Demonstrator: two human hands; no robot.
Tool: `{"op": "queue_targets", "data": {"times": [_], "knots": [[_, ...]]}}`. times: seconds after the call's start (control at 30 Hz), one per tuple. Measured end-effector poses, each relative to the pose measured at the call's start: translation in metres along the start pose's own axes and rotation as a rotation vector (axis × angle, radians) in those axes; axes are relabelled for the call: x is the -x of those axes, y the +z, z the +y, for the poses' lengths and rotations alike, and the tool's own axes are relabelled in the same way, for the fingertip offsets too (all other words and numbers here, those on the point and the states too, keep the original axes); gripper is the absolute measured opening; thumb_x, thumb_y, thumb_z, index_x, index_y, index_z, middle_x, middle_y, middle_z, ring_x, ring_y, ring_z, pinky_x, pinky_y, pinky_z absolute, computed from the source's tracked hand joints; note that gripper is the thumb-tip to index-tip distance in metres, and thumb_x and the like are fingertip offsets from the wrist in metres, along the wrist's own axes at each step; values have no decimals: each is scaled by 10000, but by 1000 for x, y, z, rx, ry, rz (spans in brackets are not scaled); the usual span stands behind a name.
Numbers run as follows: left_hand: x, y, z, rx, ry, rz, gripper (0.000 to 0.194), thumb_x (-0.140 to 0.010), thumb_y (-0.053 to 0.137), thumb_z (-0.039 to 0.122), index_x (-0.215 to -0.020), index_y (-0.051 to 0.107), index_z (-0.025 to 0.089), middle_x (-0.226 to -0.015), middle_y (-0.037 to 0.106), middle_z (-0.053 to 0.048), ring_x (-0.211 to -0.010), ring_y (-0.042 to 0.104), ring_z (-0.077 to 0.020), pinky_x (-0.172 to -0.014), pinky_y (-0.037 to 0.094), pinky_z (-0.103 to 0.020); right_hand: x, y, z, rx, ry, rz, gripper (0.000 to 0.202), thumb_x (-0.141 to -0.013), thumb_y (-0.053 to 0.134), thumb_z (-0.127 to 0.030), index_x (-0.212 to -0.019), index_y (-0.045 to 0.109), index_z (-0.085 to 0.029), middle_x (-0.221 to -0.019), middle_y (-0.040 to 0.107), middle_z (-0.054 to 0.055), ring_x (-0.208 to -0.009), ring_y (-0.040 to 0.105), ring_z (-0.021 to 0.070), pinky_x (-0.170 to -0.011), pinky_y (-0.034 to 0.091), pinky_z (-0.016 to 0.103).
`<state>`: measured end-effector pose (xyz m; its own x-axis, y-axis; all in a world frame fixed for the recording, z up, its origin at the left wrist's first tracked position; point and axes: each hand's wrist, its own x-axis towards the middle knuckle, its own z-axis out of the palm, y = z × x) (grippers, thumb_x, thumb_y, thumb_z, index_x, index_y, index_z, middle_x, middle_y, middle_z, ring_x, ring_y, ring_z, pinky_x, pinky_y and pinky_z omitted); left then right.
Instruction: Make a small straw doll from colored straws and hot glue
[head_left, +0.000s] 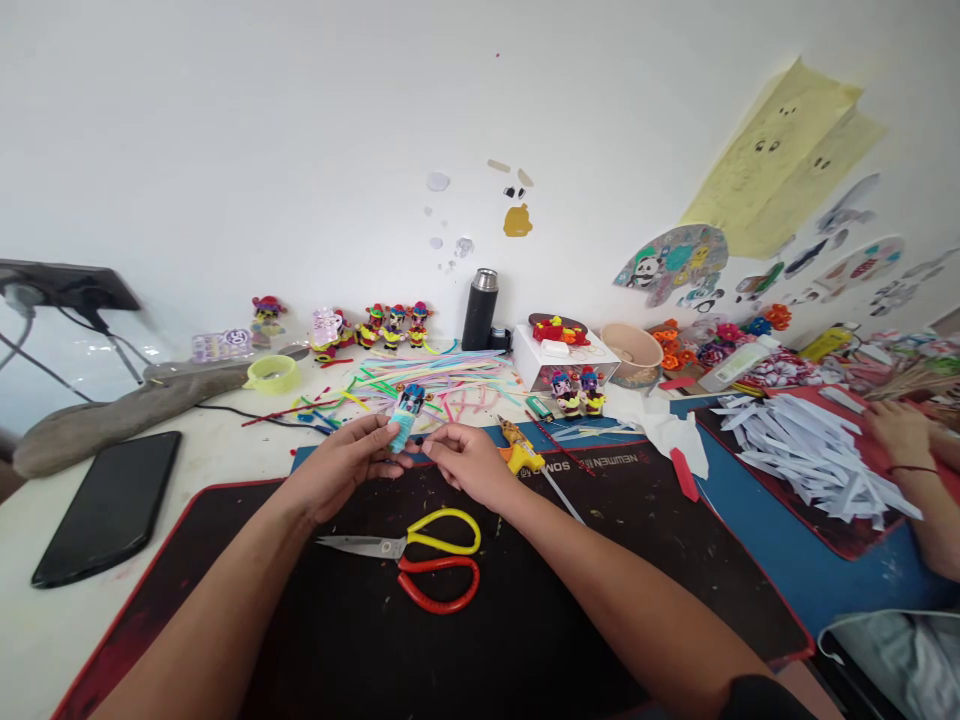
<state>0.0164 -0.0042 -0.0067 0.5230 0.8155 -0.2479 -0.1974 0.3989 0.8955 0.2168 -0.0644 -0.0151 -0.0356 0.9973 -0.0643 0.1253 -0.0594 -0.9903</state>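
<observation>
My left hand (341,460) is closed around a small doll figure (403,428) with a light blue body and a blue headdress. The fingers of my right hand (476,465) are pinched together just right of the doll's lower part; what is between them is too small to name. Below both hands, scissors (386,547) with one yellow and one red handle lie on a black mat (540,640), blades pointing left. A yellow glue gun (523,452) rests beyond my right wrist, a pale stick reaching back from it.
Colourful pipe cleaners (435,378) spread along the back, before finished dolls (396,325) and a black thermos (481,310). On the left lie a phone (109,508) and a yellow tape roll (271,374). At right, another person's hand (900,432) is beside white paper strips (814,455).
</observation>
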Motion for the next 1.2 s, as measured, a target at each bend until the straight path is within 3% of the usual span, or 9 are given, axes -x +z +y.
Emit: {"op": "queue_targets", "data": {"times": [0.13, 0.33, 0.43, 0.57, 0.77, 0.97, 1.2], "knots": [[-2, -2, -2, 11, 25, 10, 303, -776, 924, 339, -930, 712, 188, -877, 782, -61, -780, 767, -203, -625, 635, -250, 2, 0, -1, -5, 17, -9, 178, -894, 705, -363, -860, 653, -196, -475, 498, -92, -396, 409, 90, -443, 297, 222], [-5, 1, 0, 131, 123, 107, 293, -708, 954, 180, -871, 710, 167, -810, 761, -31, -665, 717, -138, -592, 603, -190, 2, 9, -8, -256, 62, 10, 318, -784, 791, -471, -853, 652, -194, -465, 481, -105, -379, 335, 70, -406, 255, 224], [-5, 3, 1, 176, 159, 135, 348, -652, 972, 119, -882, 719, 179, -804, 751, -9, -708, 730, -145, -646, 635, -211, 2, 14, -13, -326, 48, -3, 361, -756, 812, -498, -862, 669, -184, -460, 474, -106, -385, 325, 64, -403, 239, 224], [-6, 2, 0, 158, 182, 101, 345, -639, 1002, 210, -885, 764, 167, -905, 776, -36, -839, 740, -162, -798, 652, -251, -1, 22, -19, -396, 27, 1, 376, -740, 824, -501, -869, 678, -179, -459, 468, -107, -393, 320, 61, -399, 230, 223], [-4, 2, -2, -29, 190, 77, 431, -624, 1008, 359, -939, 776, 177, -896, 772, -32, -762, 699, -153, -697, 604, -233, -7, 33, -26, -490, 43, 17, 359, -703, 843, -466, -839, 669, -183, -441, 444, -112, -390, 315, 60, -390, 197, 218], [-4, 6, -3, -72, 214, 84, 476, -539, 1028, 347, -864, 717, 191, -772, 698, 16, -734, 657, -158, -701, 583, -267, -9, 36, -28, -536, 44, -6, 374, -685, 866, -478, -784, 648, -190, -418, 382, -132, -366, 279, 49, -387, 188, 220], [-2, 7, -1, -156, 206, 62, 451, -582, 995, 374, -851, 682, 195, -786, 672, 13, -786, 664, -196, -749, 596, -337, -8, 34, -23, -540, 68, -3, 350, -696, 864, -451, -787, 652, -188, -427, 385, -129, -374, 280, 51, -394, 181, 225]]}}
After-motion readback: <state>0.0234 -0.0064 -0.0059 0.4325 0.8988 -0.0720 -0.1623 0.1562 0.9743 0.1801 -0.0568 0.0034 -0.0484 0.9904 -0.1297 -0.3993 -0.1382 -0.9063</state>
